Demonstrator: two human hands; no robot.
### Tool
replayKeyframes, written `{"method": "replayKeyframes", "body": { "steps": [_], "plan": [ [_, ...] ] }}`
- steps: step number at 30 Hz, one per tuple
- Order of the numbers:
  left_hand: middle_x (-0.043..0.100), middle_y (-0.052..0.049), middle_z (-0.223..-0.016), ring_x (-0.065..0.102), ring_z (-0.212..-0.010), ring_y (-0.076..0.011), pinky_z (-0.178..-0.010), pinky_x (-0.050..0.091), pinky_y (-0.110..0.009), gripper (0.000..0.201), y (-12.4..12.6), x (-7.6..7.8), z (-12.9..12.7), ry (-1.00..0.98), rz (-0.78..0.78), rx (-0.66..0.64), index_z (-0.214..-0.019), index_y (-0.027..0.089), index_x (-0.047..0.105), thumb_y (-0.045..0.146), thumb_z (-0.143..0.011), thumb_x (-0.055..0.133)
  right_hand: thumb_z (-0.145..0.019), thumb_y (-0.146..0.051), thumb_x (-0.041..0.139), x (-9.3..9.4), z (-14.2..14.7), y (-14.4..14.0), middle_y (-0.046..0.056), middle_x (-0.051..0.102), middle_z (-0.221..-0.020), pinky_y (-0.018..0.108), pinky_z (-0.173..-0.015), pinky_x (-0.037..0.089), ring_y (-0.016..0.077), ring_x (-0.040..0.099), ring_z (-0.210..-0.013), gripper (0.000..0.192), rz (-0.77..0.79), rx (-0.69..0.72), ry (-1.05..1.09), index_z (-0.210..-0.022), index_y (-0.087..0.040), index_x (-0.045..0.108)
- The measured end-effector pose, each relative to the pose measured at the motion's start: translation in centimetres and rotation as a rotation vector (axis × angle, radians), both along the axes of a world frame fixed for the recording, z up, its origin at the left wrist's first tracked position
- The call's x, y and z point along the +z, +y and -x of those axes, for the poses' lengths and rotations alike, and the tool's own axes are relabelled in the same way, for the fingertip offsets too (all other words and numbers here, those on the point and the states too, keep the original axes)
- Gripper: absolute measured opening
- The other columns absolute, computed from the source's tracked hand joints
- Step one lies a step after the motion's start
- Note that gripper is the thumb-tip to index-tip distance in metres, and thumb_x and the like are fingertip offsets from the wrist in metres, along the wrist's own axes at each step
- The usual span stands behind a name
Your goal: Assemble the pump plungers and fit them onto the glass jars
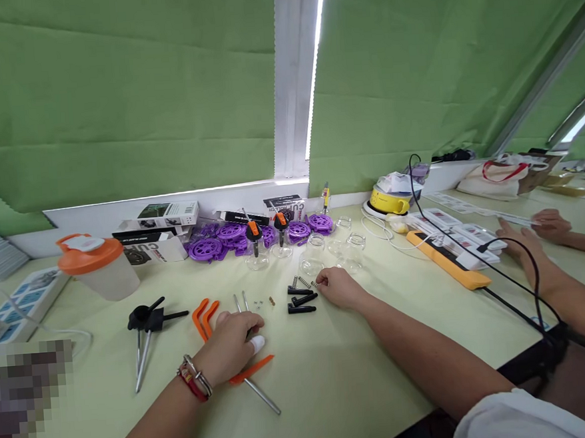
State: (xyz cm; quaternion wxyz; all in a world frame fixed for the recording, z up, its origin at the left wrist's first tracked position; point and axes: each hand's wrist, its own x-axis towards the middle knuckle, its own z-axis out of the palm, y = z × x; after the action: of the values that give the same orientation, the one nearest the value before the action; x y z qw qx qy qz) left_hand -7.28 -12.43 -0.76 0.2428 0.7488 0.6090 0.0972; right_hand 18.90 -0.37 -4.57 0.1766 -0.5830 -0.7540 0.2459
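My left hand [234, 343], a white cover on its thumb, is closed over a dark part mostly hidden by the fingers. From beneath it come an orange lever [255, 368] and a metal rod [263, 397]; whether they join is hidden. My right hand [340, 288] has its fingertips pinched together at a small spring [314, 283]. Left of these fingertips lie larger springs [304, 282] and black tubular pieces [302, 308]. Two curved orange levers [206, 318] and upright-pointing rods [241, 302] lie beyond my left hand, with tiny metal bits [258, 305] beside them.
Black heads with metal rods [149, 322] lie at left, near an orange-lidded shaker [100, 269]. Glass jars [312, 254], purple plastic parts [207, 249] and boxes [166, 214] line the back. A yellow power strip [448, 261] with cables is at right, beside another person's hands [528, 249].
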Motion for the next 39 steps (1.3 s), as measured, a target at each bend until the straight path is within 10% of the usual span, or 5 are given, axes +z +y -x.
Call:
{"method": "replayKeyframes", "body": {
  "steps": [12, 22, 27, 32, 39],
  "plan": [
    [0.067, -0.004, -0.094, 0.052, -0.093, -0.0286, -0.084, 0.038, -0.041, 0.026, 0.1, -0.1, 0.1, -0.008, 0.013, 0.005, -0.095, 0.024, 0.065, 0.036, -0.078, 0.048, -0.076, -0.024, 0.058, -0.7, 1.1, 0.2, 0.005, 0.067, -0.084, 0.025, -0.064, 0.042, 0.015, 0.06, -0.072, 0.013, 0.006, 0.011, 0.046, -0.083, -0.017, 0.066],
    [0.064, -0.005, -0.079, 0.058, -0.068, -0.0206, -0.059, 0.039, -0.03, 0.031, -2.7, 4.7, 3.1, 0.119, -0.099, 0.172, -0.084, 0.022, 0.06, 0.042, -0.086, 0.037, -0.078, -0.031, 0.054, 0.5, 0.7, -1.1, 0.003, 0.063, -0.073, 0.027, -0.062, 0.042, 0.0154, 0.056, -0.066, 0.019, -0.033, 0.046, 0.162, -0.086, -0.018, 0.064],
    [0.062, -0.007, -0.072, 0.058, -0.064, -0.0239, -0.053, 0.032, -0.029, 0.038, -4.8, 2.6, 1.5, 0.352, 0.004, 0.216, -0.074, 0.02, 0.054, 0.051, -0.085, 0.034, -0.078, -0.037, 0.056, 1.3, 3.5, -4.4, 0.003, 0.062, -0.078, 0.024, -0.058, 0.042, 0.0137, 0.055, -0.065, 0.026, 0.168, 0.298, 0.34, -0.094, -0.018, 0.063],
    [0.061, -0.006, -0.084, 0.058, -0.077, -0.0231, -0.063, 0.04, -0.031, 0.026, -5.0, 0.4, 0.5, 0.12, -0.049, 0.084, -0.084, 0.02, 0.056, 0.044, -0.082, 0.045, -0.081, -0.04, 0.056, 1.6, 7.4, -8.5, 0.004, 0.063, -0.088, 0.023, -0.058, 0.041, 0.013, 0.054, -0.067, 0.04, 0.271, 0.532, 0.335, -0.115, -0.02, 0.061],
    [0.056, -0.007, -0.101, 0.055, -0.084, -0.0195, -0.075, 0.046, -0.033, 0.031, -4.5, -0.8, 0.9, -0.23, -0.11, 0.172, -0.105, 0.018, 0.053, 0.025, -0.075, 0.054, -0.078, -0.034, 0.06, 0.8, 8.8, -9.9, -0.001, 0.056, -0.067, 0.022, -0.053, 0.036, 0.0101, 0.047, -0.057, 0.024, 0.435, 0.52, 0.454, -0.094, -0.018, 0.066]
  ]
}}
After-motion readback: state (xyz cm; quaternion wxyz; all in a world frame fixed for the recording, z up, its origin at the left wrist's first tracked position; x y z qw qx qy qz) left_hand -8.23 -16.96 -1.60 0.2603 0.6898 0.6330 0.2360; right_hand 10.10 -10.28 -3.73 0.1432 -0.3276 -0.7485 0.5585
